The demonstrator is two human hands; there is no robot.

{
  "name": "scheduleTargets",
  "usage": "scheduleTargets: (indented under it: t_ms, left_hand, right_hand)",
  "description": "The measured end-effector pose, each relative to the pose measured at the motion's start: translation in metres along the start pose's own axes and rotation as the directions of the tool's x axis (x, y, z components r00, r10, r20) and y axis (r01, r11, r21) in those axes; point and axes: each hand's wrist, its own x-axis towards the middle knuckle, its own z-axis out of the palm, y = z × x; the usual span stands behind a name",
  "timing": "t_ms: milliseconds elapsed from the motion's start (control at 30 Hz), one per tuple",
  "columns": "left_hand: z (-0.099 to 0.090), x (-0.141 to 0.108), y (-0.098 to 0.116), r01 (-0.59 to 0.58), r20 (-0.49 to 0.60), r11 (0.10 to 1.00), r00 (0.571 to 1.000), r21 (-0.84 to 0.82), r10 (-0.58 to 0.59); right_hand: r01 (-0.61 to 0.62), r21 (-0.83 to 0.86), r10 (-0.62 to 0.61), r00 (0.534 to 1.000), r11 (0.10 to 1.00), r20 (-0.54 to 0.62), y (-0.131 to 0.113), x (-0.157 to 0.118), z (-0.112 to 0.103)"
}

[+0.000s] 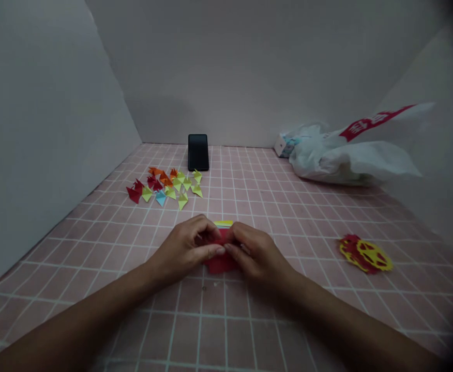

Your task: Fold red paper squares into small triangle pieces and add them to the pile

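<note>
Red paper point(222, 264) lies at the middle of the table, partly covered by both hands. Behind it the edge of a yellow sheet point(224, 224) sticks out. My left hand point(193, 243) is closed, its thumb and fingers pinching red paper from the left. From the right, my right hand point(252, 249) pinches it too, and the two thumbs nearly meet. The fingers hide the folds, so I cannot tell the piece in my hands from the red paper beneath. Farther back on the left stand several small folded paper cranes point(171, 184) in red, orange, yellow and light blue.
A black phone point(198, 152) leans near the back wall. At the back right lies a white plastic bag point(338, 160) beside a small box point(284, 145). Red and yellow paper cut-outs point(365, 253) lie on the right of the pink checked tablecloth point(133, 305). Pale walls enclose three sides.
</note>
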Motion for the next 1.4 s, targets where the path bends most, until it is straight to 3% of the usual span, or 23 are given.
scheduleTargets:
  t_ms: [100,267,400,500,733,900,1033,1200,1400]
  left_hand:
    - [0.001,0.0,0.001,-0.015,0.017,1.0,1.0,-0.02,0.015]
    - [0.004,0.0,0.0,0.164,-0.023,0.938,0.983,-0.306,-0.179]
    - [0.008,0.0,-0.003,0.217,-0.035,0.827,0.961,-0.518,-0.274]
    - [0.012,-0.001,-0.004,0.241,-0.012,0.804,0.955,-0.543,-0.295]
    - [0.014,-0.002,-0.003,0.335,0.128,0.765,0.939,-0.55,-0.319]
    - [0.012,-0.003,-0.003,0.355,0.168,0.749,0.934,-0.559,-0.317]
    - [0.014,-0.003,-0.004,0.329,0.14,0.763,0.942,-0.557,-0.304]
    - [0.016,-0.004,-0.002,0.272,0.072,0.806,0.958,-0.526,-0.277]
    - [0.019,-0.007,0.001,0.21,-0.009,0.835,0.968,-0.508,-0.249]
  right_hand:
    - [-0.055,0.12,0.051,0.998,0.991,0.039,0.0,-0.001,0.002]
    - [-0.22,0.417,0.241,0.97,0.882,0.001,0.003,-0.001,0.002]
    - [-0.241,0.597,0.277,0.96,0.765,0.033,0.004,0.002,0.003]
    - [-0.244,0.656,0.271,0.961,0.715,0.062,0.002,0.002,0.006]
    - [-0.282,0.587,0.308,0.949,0.759,0.058,0.0,0.002,0.004]
    - [-0.28,0.574,0.302,0.951,0.77,0.059,-0.002,0.0,0.004]
    - [-0.204,0.512,0.264,0.963,0.835,-0.046,-0.002,-0.002,0.005]
    - [-0.091,0.253,0.146,0.968,0.963,-0.205,-0.002,-0.003,0.004]
    - [0.002,0.046,0.011,0.962,0.999,-0.272,-0.006,-0.005,0.004]
